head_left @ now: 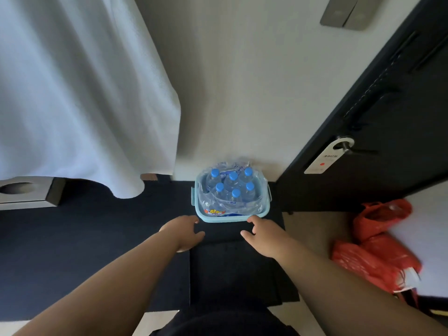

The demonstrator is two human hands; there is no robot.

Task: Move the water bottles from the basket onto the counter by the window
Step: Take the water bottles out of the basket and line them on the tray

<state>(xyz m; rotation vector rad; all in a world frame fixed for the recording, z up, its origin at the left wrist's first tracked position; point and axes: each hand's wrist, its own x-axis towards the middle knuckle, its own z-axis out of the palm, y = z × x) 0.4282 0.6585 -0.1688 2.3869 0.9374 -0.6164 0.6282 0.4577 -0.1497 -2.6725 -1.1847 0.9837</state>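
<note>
A pale wall (242, 93) is softly lit ahead, with a metal plate (344, 13) fixed high on it. A white curtain (72, 93) is hung at the left above a dark surface (97, 238), where a metal tissue holder (26, 192) is set. At the right a black door (388, 141) is seen, a white tag (327, 156) hung on its handle, and red plastic bags (378, 238) are piled below.

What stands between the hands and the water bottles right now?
Only the basket near wall and the clear plastic wrap bunched round the water bottles. The left hand and right hand hover just short of that wall, holding nothing, with no other object in between. Whether the wrap covers the caps is unclear.
</note>
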